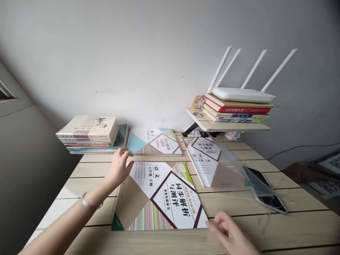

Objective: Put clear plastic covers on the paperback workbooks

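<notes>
A workbook (170, 198) with Chinese print, a brown-and-white cover and a striped patch lies flat, turned sideways, on the slatted wooden table. My left hand (120, 168) is over its far left corner, fingers loosely bent and apart, holding nothing. By the near right corner is my right hand (230, 232), partly cut off by the frame; its thumb tip reaches the corner and its other fingers curl apart from the thumb. Farther right, a similar workbook (203, 163) lies beside a clear plastic cover (233, 166), which overlaps a smartphone (273, 202).
Behind the left hand stand a pile of books (87, 129) and a low stack of workbooks (154, 141). At the back right, a small raised shelf (209, 124) carries several books (239, 109) and a white router (239, 95) with upright antennas. A wall closes the back.
</notes>
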